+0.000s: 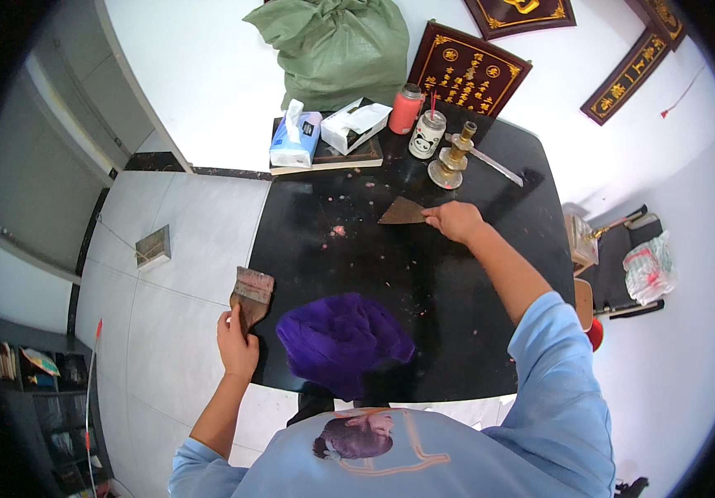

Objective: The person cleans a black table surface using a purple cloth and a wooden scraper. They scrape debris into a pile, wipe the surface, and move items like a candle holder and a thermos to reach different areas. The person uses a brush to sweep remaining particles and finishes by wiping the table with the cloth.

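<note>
My left hand (237, 348) grips the wooden handle of a wide flat paintbrush (253, 292) at the table's left edge, its worn bristles pointing away from me. My right hand (457, 219) holds a putty knife (403, 211) by its handle, which the fingers hide. The rusty brown blade points left, over or against the black tabletop (345, 267); contact cannot be told. Pink and white specks are scattered over the surface, with a larger pink blob (338, 231) left of the blade. A crumpled purple cloth (345, 339) lies near the front edge.
Along the back stand two tissue packs (295, 143) on a dark board (364, 154), a red bottle (405, 109), a panda jar (426, 135) with thin red sticks and a brass-and-glass candlestick (449, 162). Behind them are a green sack (345, 56) and a plaque (469, 68); a chair (619, 267) stands right.
</note>
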A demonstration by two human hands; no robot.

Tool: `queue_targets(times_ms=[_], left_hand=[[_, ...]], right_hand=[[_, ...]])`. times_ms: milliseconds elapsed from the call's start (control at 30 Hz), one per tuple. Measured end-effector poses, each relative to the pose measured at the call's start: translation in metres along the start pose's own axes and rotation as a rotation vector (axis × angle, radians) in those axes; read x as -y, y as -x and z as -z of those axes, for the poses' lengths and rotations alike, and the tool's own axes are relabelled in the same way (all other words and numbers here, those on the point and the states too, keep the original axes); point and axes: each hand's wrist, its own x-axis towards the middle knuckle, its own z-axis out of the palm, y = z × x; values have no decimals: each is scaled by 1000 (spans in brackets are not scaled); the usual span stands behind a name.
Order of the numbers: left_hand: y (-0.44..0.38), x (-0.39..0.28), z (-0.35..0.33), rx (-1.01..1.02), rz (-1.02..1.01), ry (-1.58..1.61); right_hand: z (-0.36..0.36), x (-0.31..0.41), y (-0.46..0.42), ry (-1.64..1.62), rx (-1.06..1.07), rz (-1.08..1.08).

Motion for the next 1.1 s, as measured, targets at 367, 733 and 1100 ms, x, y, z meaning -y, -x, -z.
queue_targets(times_ms=[367,733,1100], left_hand=[[8,-25,-10,13,127,-180],[8,-30,-5,68,172,-167],[15,-17,-9,45,114,-158]], right_hand=[[14,8,-93,61,-23,291],[27,-32,-72,149,137,252],[49,-31,-70,191,225,291]])
